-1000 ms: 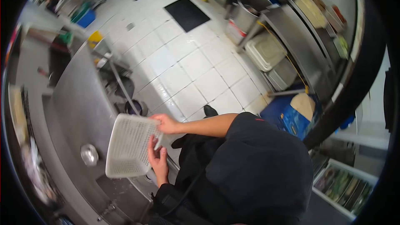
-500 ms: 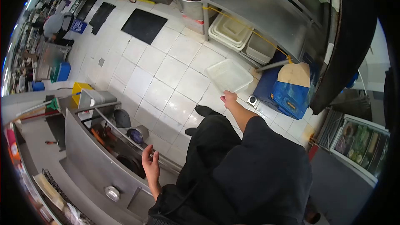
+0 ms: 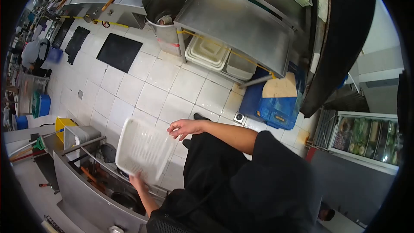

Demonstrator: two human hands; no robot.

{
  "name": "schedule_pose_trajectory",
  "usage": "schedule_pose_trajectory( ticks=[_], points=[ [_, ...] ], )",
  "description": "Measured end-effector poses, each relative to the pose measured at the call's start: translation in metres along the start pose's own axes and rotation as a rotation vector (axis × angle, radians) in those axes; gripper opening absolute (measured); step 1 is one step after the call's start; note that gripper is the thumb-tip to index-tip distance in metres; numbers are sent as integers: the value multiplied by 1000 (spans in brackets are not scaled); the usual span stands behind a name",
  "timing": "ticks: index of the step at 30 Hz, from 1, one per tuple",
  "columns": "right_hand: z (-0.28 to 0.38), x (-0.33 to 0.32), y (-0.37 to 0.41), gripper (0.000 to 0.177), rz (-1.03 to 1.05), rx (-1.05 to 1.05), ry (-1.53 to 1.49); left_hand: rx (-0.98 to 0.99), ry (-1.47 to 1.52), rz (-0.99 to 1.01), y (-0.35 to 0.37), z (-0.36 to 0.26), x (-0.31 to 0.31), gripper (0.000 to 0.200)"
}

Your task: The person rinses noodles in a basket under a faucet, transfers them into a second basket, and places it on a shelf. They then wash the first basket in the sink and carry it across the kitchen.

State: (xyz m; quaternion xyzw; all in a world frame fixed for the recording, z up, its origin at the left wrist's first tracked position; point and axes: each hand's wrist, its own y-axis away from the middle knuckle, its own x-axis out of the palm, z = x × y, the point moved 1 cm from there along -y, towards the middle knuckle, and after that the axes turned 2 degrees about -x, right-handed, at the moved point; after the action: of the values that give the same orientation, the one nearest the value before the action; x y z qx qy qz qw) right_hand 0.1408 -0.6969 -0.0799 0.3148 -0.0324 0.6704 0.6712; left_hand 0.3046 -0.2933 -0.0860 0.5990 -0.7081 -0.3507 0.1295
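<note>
White basket held by left hand

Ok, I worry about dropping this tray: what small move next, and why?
Probably close the right hand on the tray at its near corner: only the left hand grips it, at its lower edge, tilted above the floor, and the right hand is open beside it.

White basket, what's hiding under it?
The left hand holds the white basket from below; only part of that hand shows. A dark pan sits lower down, beside it. The floor tiles straight beneath the basket are covered.
</note>
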Motion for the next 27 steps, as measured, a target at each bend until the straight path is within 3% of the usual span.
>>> schedule_pose_trajectory(
  ticks=[2,3,5,6,7,8,9,11,12,13,14,17,19,22,27],
  points=[
    [4,-52,-11,33,-167,131,-81,-163,46,-100,-1,42,-21,55],
    [-13,-96,-23,32,-315,159,-92,-291,-86,-70,-6,67,-42,52],
    [-66,-203,-45,31,-685,182,-175,-333,-1,-223,6,70,-13,50],
    [-117,-266,-63,22,-884,66,-315,-344,-69,-257,0,87,-8,51],
    [-121,-312,-67,13,-1075,160,-474,-364,-147,-297,-1,110,-16,51],
    [-147,-363,-70,7,-1132,78,-516,-386,-222,-333,1,133,-20,52],
    [-125,-389,-67,5,-1295,80,-445,-112,-312,-126,-6,144,-20,50],
    [-148,-478,-76,7,-1432,135,-444,-245,-179,-409,-20,128,59,47],
    [-162,-512,-85,3,-1557,-67,-554,-292,-99,-557,-14,81,135,45],
    [-168,-541,-89,4,-1587,-76,-581,-359,-136,-444,-8,32,202,41],
    [-177,-562,-89,4,-1600,-52,-591,-368,-150,-451,-18,27,238,41],
    [-215,-592,-86,4,-1618,10,-597,-324,-155,-390,-25,24,300,32],
    [-236,-594,-78,4,-1625,50,-584,-358,-43,-164,-36,18,343,29],
    [-254,-577,-65,4,-1630,120,-575,-360,-212,19,-52,8,401,38],
    [-259,-520,-25,5,-1562,294,-509,-229,-287,309,-79,-4,495,28]
  ],
)
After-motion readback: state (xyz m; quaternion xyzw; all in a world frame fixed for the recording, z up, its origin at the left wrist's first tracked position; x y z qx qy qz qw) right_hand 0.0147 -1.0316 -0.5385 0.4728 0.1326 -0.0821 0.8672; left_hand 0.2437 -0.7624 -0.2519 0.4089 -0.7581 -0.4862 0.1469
